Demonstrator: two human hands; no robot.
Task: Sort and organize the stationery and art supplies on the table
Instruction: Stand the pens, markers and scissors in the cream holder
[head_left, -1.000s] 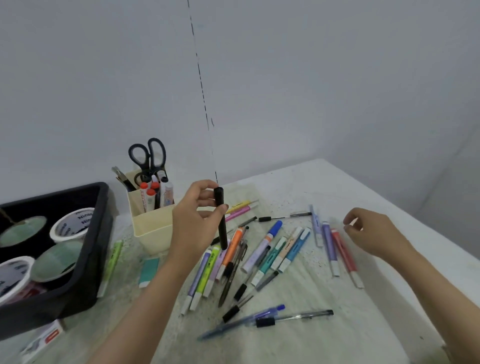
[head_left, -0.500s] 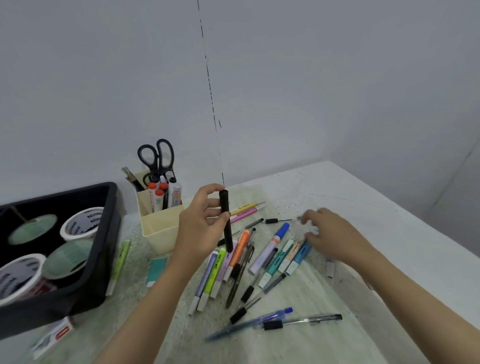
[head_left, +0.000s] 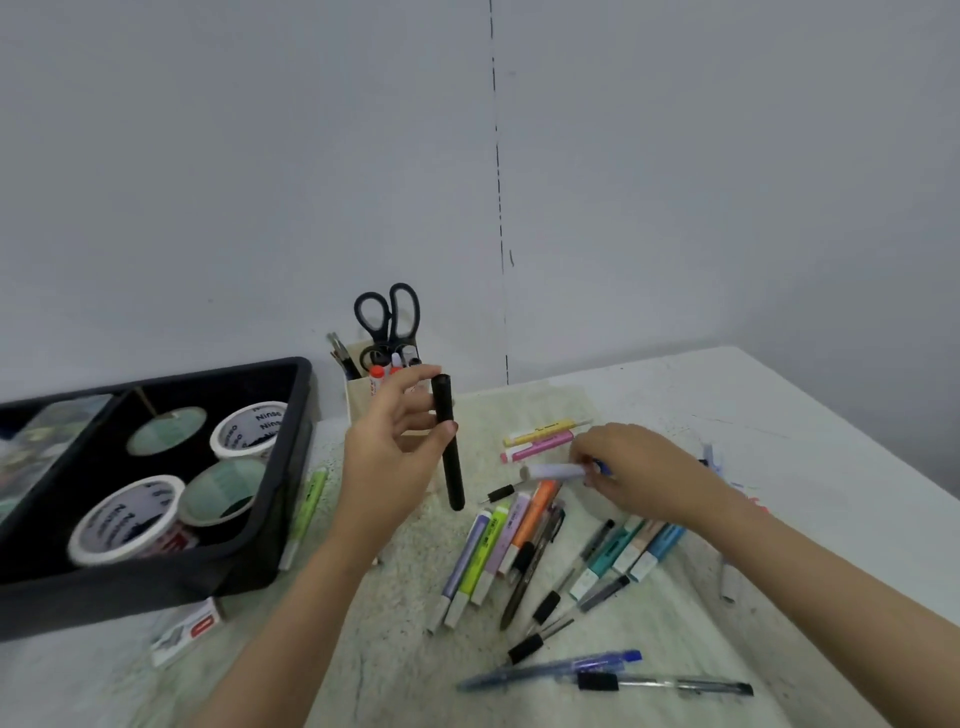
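My left hand (head_left: 390, 457) holds a black marker (head_left: 449, 441) nearly upright above the table, just in front of the cream pen holder (head_left: 363, 402). My right hand (head_left: 631, 470) grips a lilac marker with a blue cap (head_left: 553, 472), lifted slightly over the pile. Below it, several highlighters and pens (head_left: 524, 545) lie fanned out on the pale cloth. A yellow highlighter (head_left: 540, 430) and a pink highlighter (head_left: 537, 449) lie beyond my right hand. Two ballpoint pens (head_left: 613, 675) lie nearest to me.
A black tray (head_left: 291, 467) with tape rolls (head_left: 124, 519) sits at the left. Scissors (head_left: 388, 317) stand in the pen holder. A green highlighter (head_left: 306, 512) lies beside the tray, a small box (head_left: 187, 629) in front of it. The table edge runs along the right.
My right hand moved left from the table's right side to the pile and picked up the lilac marker. My left hand still holds the black marker upright. The camera turned right.
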